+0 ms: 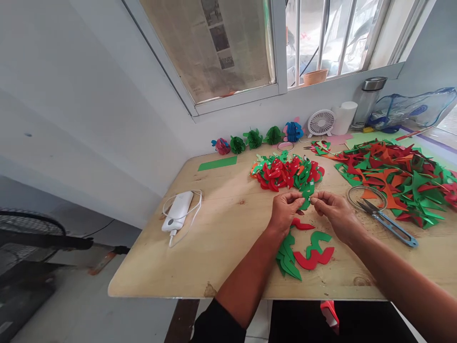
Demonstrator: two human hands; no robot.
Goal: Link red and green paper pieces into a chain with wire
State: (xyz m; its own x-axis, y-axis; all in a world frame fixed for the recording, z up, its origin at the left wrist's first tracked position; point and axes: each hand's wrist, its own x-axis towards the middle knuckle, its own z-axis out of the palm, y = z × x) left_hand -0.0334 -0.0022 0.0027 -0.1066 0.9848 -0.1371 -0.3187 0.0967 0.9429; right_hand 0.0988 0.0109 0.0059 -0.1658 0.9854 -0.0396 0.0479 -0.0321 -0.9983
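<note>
A green paper cutout (307, 194) with small white patches is held up over the wooden table (221, 238). My left hand (287, 208) pinches its left edge between thumb and finger. At the right edge, my right hand (330, 208) is closed in a pinch beside a white patch; its fingertips partly hide what they grip. Just beyond lies a heap of red and green cutouts (282, 172), several with white patches. Nearer me are a stack of green cutouts (288, 257), a curved green cutout (317, 244) and a red cutout (314, 258). Another red piece (303, 225) lies under my hands.
Scissors (387, 223) and a wire coil (367, 196) lie right of my right hand, before a large scrap pile (396, 176). Folded paper figures (254, 138), a small fan (321, 123) and a bottle (369, 102) line the wall. A power bank (178, 209) with cable sits left.
</note>
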